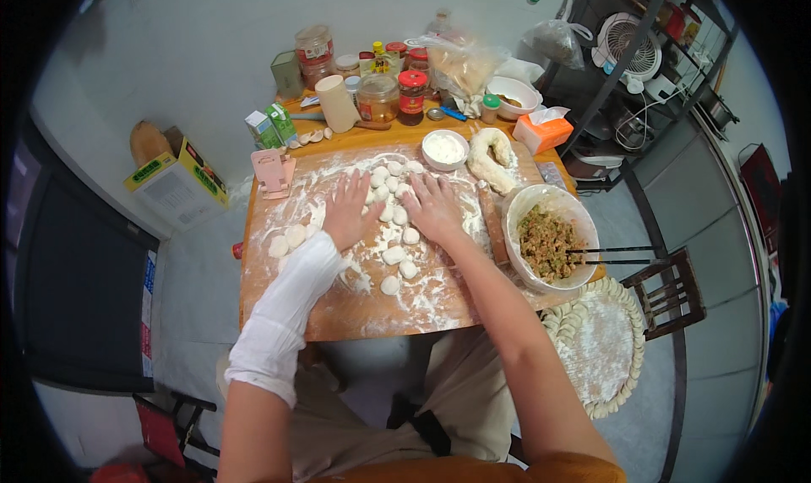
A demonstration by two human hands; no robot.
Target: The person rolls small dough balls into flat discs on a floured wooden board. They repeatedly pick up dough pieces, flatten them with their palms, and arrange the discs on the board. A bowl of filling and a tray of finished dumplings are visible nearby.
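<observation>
Several small floured dough pieces (381,193) lie bunched on a wooden pastry board (345,318). My left hand (346,212), fingers apart, rests at the left side of the bunch. On its right side my right hand (434,209) is spread palm down, its fingertips by the pieces; neither hand grips anything. A few more dough pieces (393,255) lie nearer to me. Flatter dough rounds (295,236) sit left of my left wrist, partly hidden by my white sleeve. Right of my right hand lies a wooden rolling pin (493,223).
A bowl of chopped filling (590,220) with chopsticks (624,262) stands at the board's right. Behind are a flour bowl (445,166), a curved dough rope (483,156) and a pink phone stand (274,173). Jars (412,99) line the back. Lower right is a round dumpling tray (599,350).
</observation>
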